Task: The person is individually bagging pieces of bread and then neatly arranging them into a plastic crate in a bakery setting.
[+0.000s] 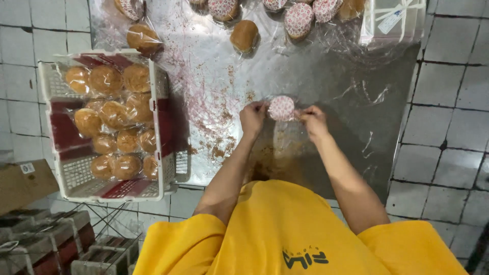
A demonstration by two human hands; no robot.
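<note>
Steel, dull and dusted with brown crumbs, spreads under our hands: a metal table over a white tiled floor. Between our fingers sits one round bun in a patterned wrapper, white with small red marks, held just above the tabletop. Our left hand pinches its left edge with the fingertips drawn close together; our right hand pinches the opposite edge the same way, fingers narrow and closed on the wrapping. Both hands touch the bun, one on each side, with the thumbs towards us.

Beyond our fingertips, at the far edge of the table, lie more patterned buns and a few bare brown buns, resting on clear plastic film that crinkles across the steel. Far off past our right fingers stands a clear plastic box. Well to the left of our left fingers a white plastic crate hangs over the table's edge, filled with bagged brown buns in clear wrapping. Crumbs lie thickest just left of and below our left hand. Nearer than our wrists, our yellow shirt fills the bottom of the view.
</note>
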